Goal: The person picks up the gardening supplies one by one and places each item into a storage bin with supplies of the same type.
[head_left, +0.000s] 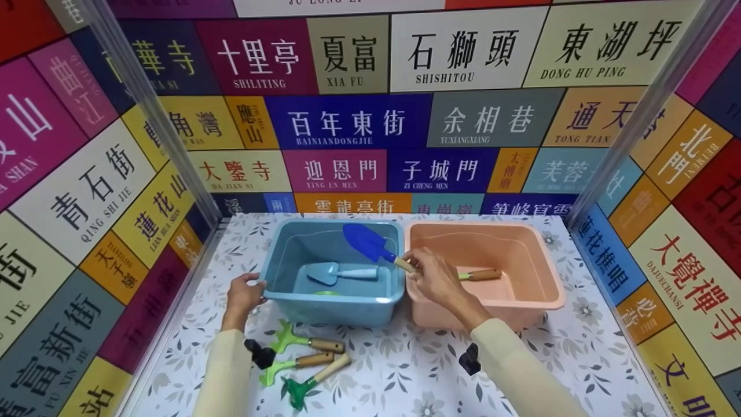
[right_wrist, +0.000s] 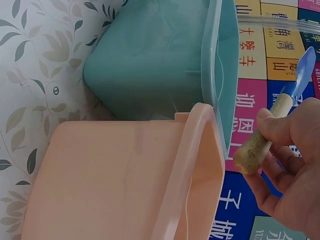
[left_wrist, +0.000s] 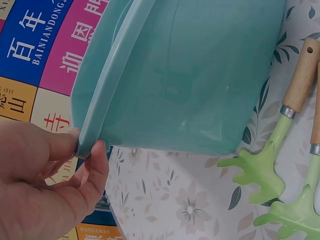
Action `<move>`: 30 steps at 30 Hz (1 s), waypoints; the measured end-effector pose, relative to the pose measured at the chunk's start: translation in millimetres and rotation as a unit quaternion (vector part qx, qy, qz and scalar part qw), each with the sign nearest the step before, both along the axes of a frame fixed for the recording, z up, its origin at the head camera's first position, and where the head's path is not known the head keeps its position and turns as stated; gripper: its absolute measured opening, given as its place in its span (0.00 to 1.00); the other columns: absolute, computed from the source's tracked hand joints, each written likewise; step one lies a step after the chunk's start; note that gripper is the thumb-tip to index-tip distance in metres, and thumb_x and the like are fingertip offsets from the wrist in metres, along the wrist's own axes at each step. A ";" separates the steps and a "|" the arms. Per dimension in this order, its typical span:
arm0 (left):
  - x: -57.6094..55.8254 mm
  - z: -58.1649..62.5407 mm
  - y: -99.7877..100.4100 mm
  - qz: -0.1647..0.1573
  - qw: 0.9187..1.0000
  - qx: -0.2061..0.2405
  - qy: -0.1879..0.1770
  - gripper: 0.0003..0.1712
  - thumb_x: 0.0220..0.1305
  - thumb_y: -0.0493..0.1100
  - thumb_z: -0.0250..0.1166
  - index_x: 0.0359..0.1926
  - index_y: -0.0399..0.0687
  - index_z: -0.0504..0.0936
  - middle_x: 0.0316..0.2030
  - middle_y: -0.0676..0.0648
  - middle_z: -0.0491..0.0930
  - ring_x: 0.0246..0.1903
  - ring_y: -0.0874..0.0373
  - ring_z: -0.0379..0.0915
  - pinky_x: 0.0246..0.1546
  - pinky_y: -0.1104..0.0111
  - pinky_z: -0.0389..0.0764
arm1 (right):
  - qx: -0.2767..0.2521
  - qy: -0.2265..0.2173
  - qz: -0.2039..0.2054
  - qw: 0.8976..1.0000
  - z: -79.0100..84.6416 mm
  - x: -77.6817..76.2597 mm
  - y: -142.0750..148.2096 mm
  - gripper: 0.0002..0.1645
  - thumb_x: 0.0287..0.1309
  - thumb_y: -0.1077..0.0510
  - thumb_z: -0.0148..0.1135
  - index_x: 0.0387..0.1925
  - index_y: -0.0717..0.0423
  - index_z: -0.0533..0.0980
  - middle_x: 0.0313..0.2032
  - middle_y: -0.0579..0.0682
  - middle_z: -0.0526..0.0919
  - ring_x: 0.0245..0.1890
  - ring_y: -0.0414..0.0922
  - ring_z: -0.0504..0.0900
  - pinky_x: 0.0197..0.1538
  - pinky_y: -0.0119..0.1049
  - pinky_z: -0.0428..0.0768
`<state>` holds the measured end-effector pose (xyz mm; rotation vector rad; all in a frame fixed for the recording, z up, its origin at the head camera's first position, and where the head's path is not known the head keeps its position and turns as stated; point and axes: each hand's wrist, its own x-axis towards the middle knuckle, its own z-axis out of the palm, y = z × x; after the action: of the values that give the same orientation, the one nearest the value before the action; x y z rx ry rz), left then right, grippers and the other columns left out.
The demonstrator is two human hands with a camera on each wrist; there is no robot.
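My right hand (head_left: 438, 277) grips the wooden handle of a blue trowel (head_left: 366, 242), whose blade points left over the blue bin (head_left: 334, 310). In the right wrist view the thumb and fingers wrap that handle (right_wrist: 257, 145). My left hand (left_wrist: 55, 175) pinches the blue bin's rim at its left corner, thumb on one side and fingertips on the other. Inside that bin lie a light blue trowel (head_left: 340, 273) and something green, mostly hidden by the front wall. The peach bin (head_left: 480, 311) stands right beside it, holding a wooden-handled tool (head_left: 479, 274) whose head is hidden behind my right hand.
Before the blue bin lie two light green hand rakes (head_left: 289, 337) with brown handles and a dark green tool (head_left: 298, 389) with a pale handle. Printed sign panels (head_left: 347, 121) wall the back and sides. A leaf-patterned cloth (head_left: 405, 370) covers the table.
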<state>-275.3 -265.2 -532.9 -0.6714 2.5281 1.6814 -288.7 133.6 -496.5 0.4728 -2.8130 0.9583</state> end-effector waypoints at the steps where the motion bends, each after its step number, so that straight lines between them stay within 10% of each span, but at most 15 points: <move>1: -0.3 -0.5 0.6 0.002 1.000 0.000 0.001 0.24 0.70 0.35 0.54 0.63 0.26 0.71 0.59 0.22 0.70 0.28 0.56 0.82 0.30 0.71 0.85 | 0.002 0.002 0.001 1.000 0.5 -0.6 -0.7 0.18 0.54 0.69 0.68 0.45 0.49 0.81 0.39 0.49 0.84 0.43 0.49 0.83 0.46 0.49 0.81; 18: 1.0 -0.3 2.5 -0.004 1.000 -0.003 -0.017 0.26 0.72 0.35 0.53 0.67 0.26 0.67 0.62 0.24 0.69 0.40 0.50 0.81 0.34 0.73 0.85 | 0.080 0.011 -0.021 0.997 -10.2 -8.2 -29.5 0.18 0.54 0.68 0.64 0.45 0.48 0.82 0.40 0.49 0.83 0.43 0.50 0.80 0.46 0.51 0.79; 30: -0.6 0.2 2.5 -0.003 1.000 -0.010 -0.019 0.25 0.72 0.35 0.53 0.66 0.28 0.68 0.62 0.24 0.69 0.31 0.59 0.80 0.32 0.73 0.85 | 0.145 0.054 -0.006 0.988 -22.4 -8.7 -40.9 0.16 0.55 0.65 0.66 0.46 0.51 0.83 0.42 0.51 0.82 0.43 0.50 0.81 0.43 0.48 0.83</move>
<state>-275.8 -262.7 -532.7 -0.6886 2.5218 1.6281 -297.4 92.7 -518.9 0.5217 -2.8608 0.5030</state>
